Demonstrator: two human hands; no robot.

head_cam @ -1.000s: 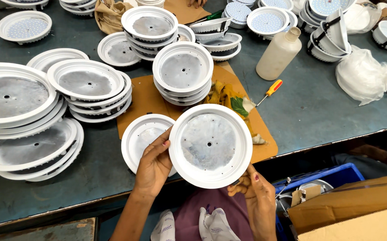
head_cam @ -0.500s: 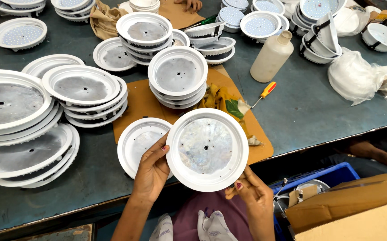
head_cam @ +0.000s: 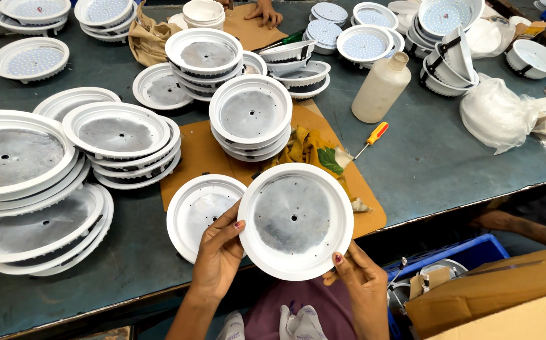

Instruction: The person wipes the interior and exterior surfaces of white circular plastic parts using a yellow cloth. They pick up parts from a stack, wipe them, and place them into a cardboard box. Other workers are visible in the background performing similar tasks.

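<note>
From the head camera, looking down: the left hand (head_cam: 219,252) and the right hand (head_cam: 358,277) both hold one round white lamp dish with a grey metal inside (head_cam: 295,220). The left hand grips its left rim, thumb on top. The right hand props it from below at the near right edge, thumb on the rim.

To do this well, I think it is best to hold the dish only by the white rim and keep it flat, so the grey middle stays clean (finger marks could show on it). A steady grip on both sides should stop it slipping.

The dish hangs over the near edge of the dark green table (head_cam: 436,151), between the two hands. Just left of it, partly under it, a second white dish (head_cam: 197,211) lies on a brown cardboard sheet (head_cam: 197,157). Farther off stands a stack of white dishes (head_cam: 251,119). To the right lie an orange-handled screwdriver (head_cam: 373,137) and a cream plastic bottle (head_cam: 381,88).
</note>
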